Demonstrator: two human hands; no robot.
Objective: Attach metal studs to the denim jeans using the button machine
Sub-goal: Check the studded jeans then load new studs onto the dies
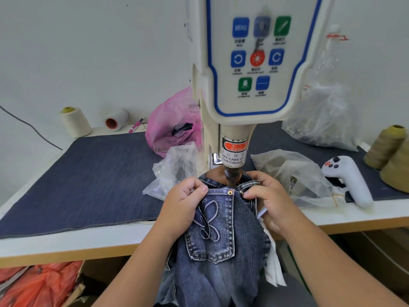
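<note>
Jeans [221, 273]: nearest the camera, hanging off the table edge, back pocket up under the machine head.
Left hand [184, 203]: fingers curled, pinching the pocket's top left corner.
Stud [230, 192]: sits on the pocket's right corner, just before the punch [231, 177].
Right hand [269, 196]: gripping the waistband; fingertips near the punch, so they risk being pinched.
</note>
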